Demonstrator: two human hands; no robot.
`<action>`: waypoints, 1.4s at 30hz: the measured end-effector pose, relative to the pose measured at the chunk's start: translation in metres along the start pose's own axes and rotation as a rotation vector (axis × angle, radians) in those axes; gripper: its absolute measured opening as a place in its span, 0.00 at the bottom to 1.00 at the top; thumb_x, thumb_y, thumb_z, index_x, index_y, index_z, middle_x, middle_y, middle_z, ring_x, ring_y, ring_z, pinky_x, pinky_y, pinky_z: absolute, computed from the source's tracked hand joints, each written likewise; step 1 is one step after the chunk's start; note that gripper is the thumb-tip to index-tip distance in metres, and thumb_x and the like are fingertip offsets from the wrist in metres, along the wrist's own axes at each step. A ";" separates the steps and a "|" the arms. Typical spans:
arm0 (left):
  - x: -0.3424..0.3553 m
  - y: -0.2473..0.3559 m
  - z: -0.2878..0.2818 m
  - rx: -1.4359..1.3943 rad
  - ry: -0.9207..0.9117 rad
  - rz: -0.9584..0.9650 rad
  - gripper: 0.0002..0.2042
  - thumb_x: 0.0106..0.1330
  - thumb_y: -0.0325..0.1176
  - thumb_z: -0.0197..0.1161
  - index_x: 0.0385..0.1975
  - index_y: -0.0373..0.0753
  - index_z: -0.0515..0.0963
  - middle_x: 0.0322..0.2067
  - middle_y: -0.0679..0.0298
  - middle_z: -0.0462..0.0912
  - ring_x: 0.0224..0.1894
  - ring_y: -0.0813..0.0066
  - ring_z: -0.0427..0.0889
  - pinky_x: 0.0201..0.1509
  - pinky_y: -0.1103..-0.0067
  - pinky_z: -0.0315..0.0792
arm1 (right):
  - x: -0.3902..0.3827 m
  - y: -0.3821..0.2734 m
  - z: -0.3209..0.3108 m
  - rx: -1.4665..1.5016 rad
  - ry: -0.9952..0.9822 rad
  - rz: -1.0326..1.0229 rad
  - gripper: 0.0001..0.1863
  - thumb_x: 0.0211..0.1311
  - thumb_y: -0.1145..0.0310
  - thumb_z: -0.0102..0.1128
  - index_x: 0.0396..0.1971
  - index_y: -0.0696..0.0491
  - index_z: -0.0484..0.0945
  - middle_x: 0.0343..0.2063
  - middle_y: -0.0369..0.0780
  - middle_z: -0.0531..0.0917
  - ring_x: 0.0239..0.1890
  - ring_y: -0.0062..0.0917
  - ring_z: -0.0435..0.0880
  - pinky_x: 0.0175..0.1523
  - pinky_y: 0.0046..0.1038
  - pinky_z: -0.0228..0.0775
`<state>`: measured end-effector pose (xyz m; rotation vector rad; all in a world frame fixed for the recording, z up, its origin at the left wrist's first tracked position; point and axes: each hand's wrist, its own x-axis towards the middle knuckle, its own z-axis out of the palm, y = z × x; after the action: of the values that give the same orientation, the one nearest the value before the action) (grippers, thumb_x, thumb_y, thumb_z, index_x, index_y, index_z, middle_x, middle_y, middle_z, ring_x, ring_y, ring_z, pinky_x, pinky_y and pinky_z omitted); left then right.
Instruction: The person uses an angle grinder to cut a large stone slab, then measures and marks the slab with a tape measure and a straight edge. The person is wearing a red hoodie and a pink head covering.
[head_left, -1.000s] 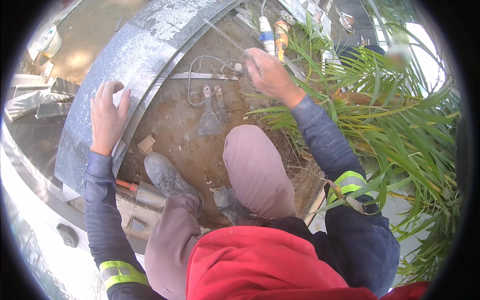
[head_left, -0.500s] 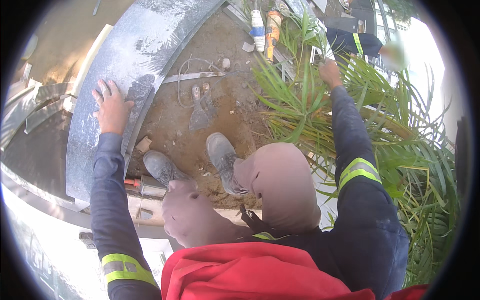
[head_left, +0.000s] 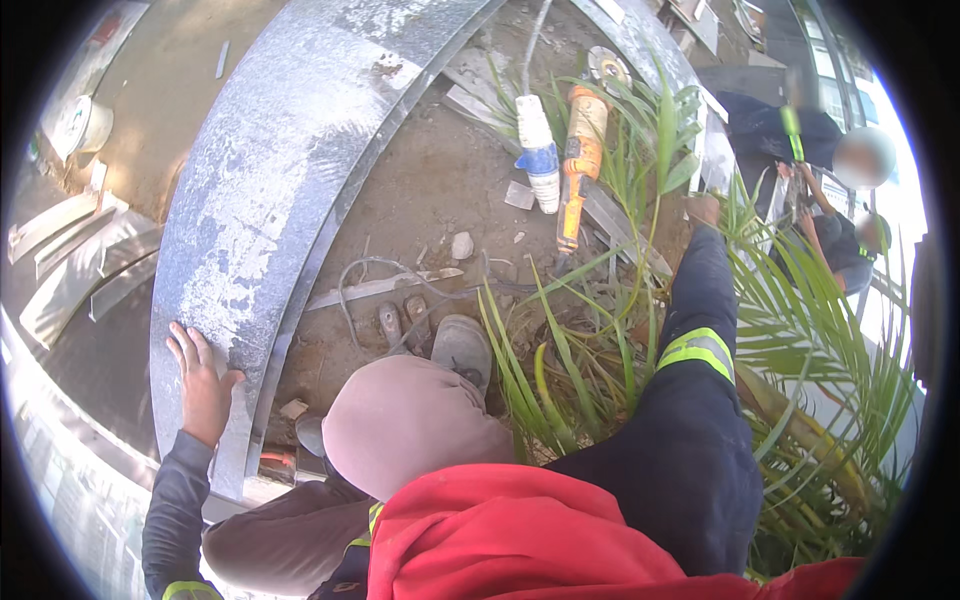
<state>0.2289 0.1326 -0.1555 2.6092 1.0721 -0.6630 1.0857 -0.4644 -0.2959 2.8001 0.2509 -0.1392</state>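
My left hand (head_left: 203, 385) rests with fingers spread on a curved grey metal panel (head_left: 250, 215), whose surface carries whitish smears. On the right, my right hand (head_left: 703, 208) is closed at the near end of a second pale metal panel (head_left: 715, 150), among green palm fronds (head_left: 800, 290). What its fingers grip is hidden. Between the two panels, an orange angle grinder (head_left: 583, 150) lies on the dirt, its disc at the far end. Beside it is a white and blue plug connector (head_left: 537, 155) on a grey cable.
Two trowel-like tools (head_left: 403, 318) lie by my shoe (head_left: 462, 350), near a loose cable and a thin metal strip (head_left: 385, 287). Metal offcuts (head_left: 75, 245) and a white bucket (head_left: 85, 128) stand left. Co-workers (head_left: 790, 140) are at the far right.
The view has shifted forward, so the grinder and connector appear lower and larger. My legs have changed position. My left hand stays on the panel; my right hand remains closed by the fronds.
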 end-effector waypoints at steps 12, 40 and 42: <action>0.000 0.036 -0.023 -0.041 -0.067 -0.069 0.49 0.57 0.42 0.76 0.72 0.20 0.56 0.75 0.29 0.45 0.76 0.25 0.49 0.64 0.44 0.77 | 0.087 -0.156 -0.040 0.084 -0.030 -0.227 0.24 0.61 0.56 0.67 0.45 0.63 0.84 0.39 0.50 0.88 0.40 0.34 0.86 0.43 0.36 0.75; -0.013 0.012 0.022 -0.242 0.272 0.007 0.43 0.60 0.50 0.75 0.69 0.26 0.66 0.75 0.35 0.54 0.74 0.25 0.56 0.60 0.29 0.69 | -0.245 -0.334 -0.317 1.128 -0.439 -0.754 0.23 0.75 0.61 0.54 0.56 0.66 0.78 0.34 0.39 0.85 0.31 0.15 0.77 0.33 0.21 0.64; -0.023 0.001 0.024 -0.359 0.358 0.025 0.39 0.62 0.50 0.73 0.67 0.29 0.70 0.75 0.39 0.58 0.74 0.31 0.60 0.65 0.34 0.66 | -0.285 -0.342 -0.350 1.190 -0.513 -0.835 0.23 0.76 0.61 0.53 0.56 0.66 0.78 0.34 0.38 0.85 0.30 0.14 0.76 0.32 0.20 0.63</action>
<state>0.2081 0.1089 -0.1647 2.4645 1.1274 0.0148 0.7651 -0.0754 -0.0370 3.2632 1.6142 -1.6210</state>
